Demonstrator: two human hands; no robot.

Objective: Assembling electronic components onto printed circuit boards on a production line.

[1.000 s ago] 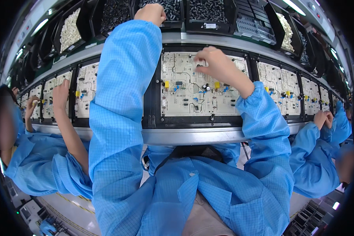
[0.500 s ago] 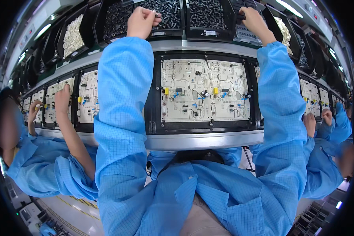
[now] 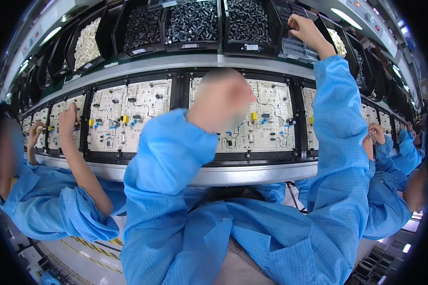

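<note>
My left hand [image 3: 222, 100], smeared by motion, is over a pale circuit board [image 3: 276, 102] in a black frame. Its fingers and anything in them cannot be made out, and it covers the left part of the board. Small black parts, blue parts and a yellow block stand on that board. My right hand [image 3: 310, 34] is raised at the far right, beside a stack of grey finned parts [image 3: 297, 48]. Its fingers are curled together with the tips pressed close, and what they hold, if anything, is too small to name.
Along the back stand black bins with dark cylindrical parts [image 3: 192, 23] and white parts [image 3: 87, 43]. A metal rail [image 3: 252, 175] runs along the near edge. More framed boards [image 3: 150, 99] line both sides. Co-workers' hands [image 3: 67, 124] work at the left and right [image 3: 377, 134].
My left hand has come down and right from the bin of dark parts to over the board. My right hand stays by the grey parts. In the picture, the boards sit slightly further left.
</note>
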